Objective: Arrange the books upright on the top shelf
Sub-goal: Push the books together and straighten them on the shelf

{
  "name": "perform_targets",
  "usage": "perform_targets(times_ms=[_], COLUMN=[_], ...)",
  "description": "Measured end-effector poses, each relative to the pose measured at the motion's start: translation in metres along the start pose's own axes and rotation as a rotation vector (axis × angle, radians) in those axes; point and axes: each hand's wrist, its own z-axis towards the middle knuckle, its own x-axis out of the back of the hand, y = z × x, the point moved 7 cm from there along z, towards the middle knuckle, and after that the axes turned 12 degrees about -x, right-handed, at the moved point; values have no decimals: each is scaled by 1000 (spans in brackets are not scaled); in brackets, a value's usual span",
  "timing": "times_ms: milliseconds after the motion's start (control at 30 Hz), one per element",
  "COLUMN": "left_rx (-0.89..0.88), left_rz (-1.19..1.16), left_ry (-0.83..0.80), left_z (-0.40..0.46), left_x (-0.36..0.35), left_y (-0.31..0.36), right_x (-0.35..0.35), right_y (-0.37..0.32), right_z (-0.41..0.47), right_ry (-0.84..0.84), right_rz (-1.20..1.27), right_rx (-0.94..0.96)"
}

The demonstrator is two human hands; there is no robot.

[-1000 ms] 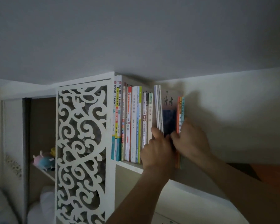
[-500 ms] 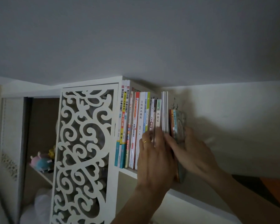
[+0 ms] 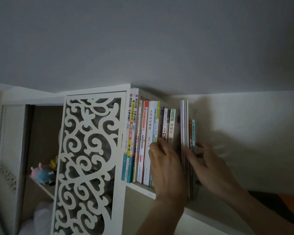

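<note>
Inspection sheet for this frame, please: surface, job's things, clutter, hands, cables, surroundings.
Surface: white top shelf, front edge visible.
Job's things: row of books standing upright; a thin group of books at the right end, a narrow gap between them.
Clutter: plush toys on a lower shelf at left.
Hands: left hand flat against the spines, ring on one finger; right hand grips the thin group.
Cables: nothing seen.
Surroundings: white fretwork panel, ceiling, pale wall; dim light.
</note>
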Motion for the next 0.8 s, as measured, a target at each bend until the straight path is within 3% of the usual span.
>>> perform_targets(times_ms=[67,167,233,500,700,800], left_rx=[63,15,-18,9,-154,-196], left_rz=[-29,-6,-41,-122,-185,-170], left_ry=[-12,19,-64,-107,243,325], left_z=[3,5,6,14,-21,-38], left_x=[3,8,0,0,90,125], left_y=[0,4,8,-12,-29,-34], right_x=[-1,-2,-1,1,-14,-36], right_y=[3,6,9,11,0,-9], right_z=[3,5,5,3,4,8], right_ry=[-23,-44,-47,-46,-19,-23], right_rz=[12,31,42,90,26,-5], right_rx=[-6,0,7,21,52,99])
